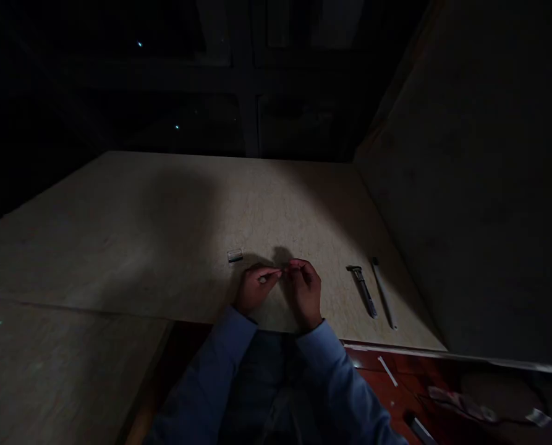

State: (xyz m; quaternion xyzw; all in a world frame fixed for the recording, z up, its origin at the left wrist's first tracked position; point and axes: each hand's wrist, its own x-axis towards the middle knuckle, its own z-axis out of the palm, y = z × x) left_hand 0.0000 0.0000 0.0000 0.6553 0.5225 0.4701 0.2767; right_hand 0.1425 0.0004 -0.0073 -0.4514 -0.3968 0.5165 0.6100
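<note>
Both hands meet over the near middle of a pale stone-patterned tabletop (174,210) in dim light. My left hand (254,289) and my right hand (305,290) are closed in a pinch, fingertips touching around something tiny that I cannot make out. Blue sleeves cover both forearms. A small pale box-like object (235,254) lies on the table just beyond my left hand, not touched.
To the right of my hands lie a metal tool with a grey handle (363,289) and a thin white stick (384,292). A wall (479,185) borders the table on the right. Dark cabinets stand behind. Small items lie on the red floor (410,383) lower right.
</note>
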